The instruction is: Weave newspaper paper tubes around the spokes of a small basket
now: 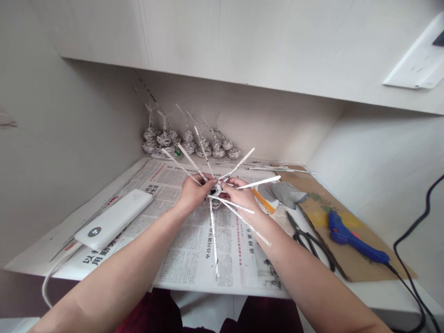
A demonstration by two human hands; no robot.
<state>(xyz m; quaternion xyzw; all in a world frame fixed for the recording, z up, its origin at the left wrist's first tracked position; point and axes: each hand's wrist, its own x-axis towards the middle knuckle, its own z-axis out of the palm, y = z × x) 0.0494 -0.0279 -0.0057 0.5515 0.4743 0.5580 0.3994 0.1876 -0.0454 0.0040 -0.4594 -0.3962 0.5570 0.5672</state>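
Note:
A small woven piece made of rolled newspaper strips [216, 204] is held in front of me, with several paper strips [214, 238] fanning out from it like spokes. On its left side my left hand [197, 187] grips it, the thumb pressed near the centre. My right hand [239, 192] closes on the other side, thumb and fingertips pinching at the strips close to the middle. Both sets of fingertips nearly meet, and they partly cover the woven centre. Newspaper sheets [187, 259] lie on the table below.
Several woven gourd shapes [189, 143] line the back wall. A white power strip [118, 219] lies to the left. At right are scissors [308, 238], a grey cloth-like piece [288, 194], and a blue glue gun [354, 238] with its cord on cardboard [374, 259]. Loose paper strips [277, 168] lie behind.

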